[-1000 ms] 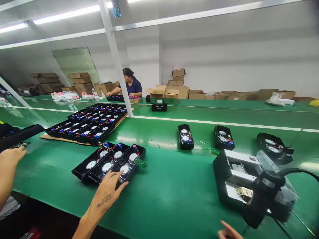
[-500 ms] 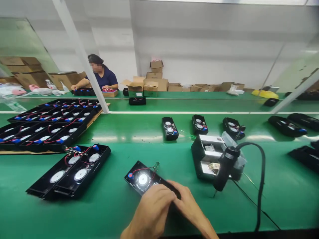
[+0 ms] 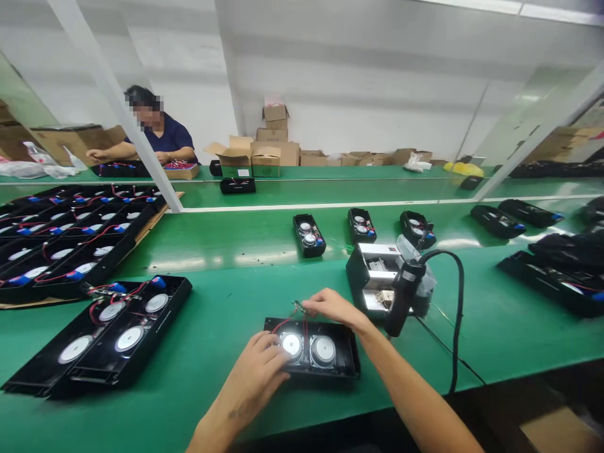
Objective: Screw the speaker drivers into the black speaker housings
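Note:
A black speaker housing (image 3: 346,362) with two round silver-white speakers lies crosswise on the green bench in front of me. My left hand (image 3: 259,365) is closed over its left end, the fingertips beside the left speaker (image 3: 291,346). Above the housing's far edge, my right hand (image 3: 333,306) pinches a small circuit board (image 3: 298,307) that hangs on red wires. The blue part at the housing's left end is hidden under my left hand. Two similar open housings (image 3: 136,346) lie side by side to the left, with wires and blue parts.
A black electric screwdriver (image 3: 404,296) with a thick cable leans by a black-and-silver device (image 3: 361,277) at right. Several housings (image 3: 309,236) stand on the green conveyor (image 3: 236,233). Rows of housings fill a cardboard tray (image 3: 146,229) at left. A co-worker (image 3: 165,135) sits across.
The housing has turned from slanted to nearly crosswise. My right hand has left its right side and taken hold of the circuit board. My left hand has shifted to the left end.

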`<act>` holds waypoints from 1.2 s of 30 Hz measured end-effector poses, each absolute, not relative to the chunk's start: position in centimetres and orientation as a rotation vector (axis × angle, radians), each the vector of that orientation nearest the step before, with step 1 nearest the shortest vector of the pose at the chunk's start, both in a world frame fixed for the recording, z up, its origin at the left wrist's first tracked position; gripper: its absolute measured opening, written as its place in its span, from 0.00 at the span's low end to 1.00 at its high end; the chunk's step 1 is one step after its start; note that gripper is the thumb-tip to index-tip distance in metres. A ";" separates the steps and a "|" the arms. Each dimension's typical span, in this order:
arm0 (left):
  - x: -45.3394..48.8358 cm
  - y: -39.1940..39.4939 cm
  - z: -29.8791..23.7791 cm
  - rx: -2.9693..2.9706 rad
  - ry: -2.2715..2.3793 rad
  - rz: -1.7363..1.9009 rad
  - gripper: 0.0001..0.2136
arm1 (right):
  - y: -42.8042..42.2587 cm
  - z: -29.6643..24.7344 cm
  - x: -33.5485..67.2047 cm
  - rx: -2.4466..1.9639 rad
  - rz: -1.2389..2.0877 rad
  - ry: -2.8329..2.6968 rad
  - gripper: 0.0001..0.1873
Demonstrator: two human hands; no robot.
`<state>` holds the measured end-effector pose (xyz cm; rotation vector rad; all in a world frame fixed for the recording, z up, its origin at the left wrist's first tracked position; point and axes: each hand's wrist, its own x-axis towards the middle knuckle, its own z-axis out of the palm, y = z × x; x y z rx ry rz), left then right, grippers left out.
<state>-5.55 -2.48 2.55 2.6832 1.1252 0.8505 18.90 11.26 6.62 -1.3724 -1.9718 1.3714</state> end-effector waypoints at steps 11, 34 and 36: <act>-6.5 -2.5 0.8 2.377 1.246 0.926 0.25 | 1.6 8.2 16.0 -1.113 1.253 -1.905 0.11; -3.2 -4.2 0.6 2.297 1.214 0.967 0.26 | 2.0 8.2 21.2 -1.036 0.737 -2.652 0.17; -3.3 -4.0 1.2 2.341 1.223 0.887 0.26 | 1.2 8.5 20.9 -1.104 0.525 -2.847 0.19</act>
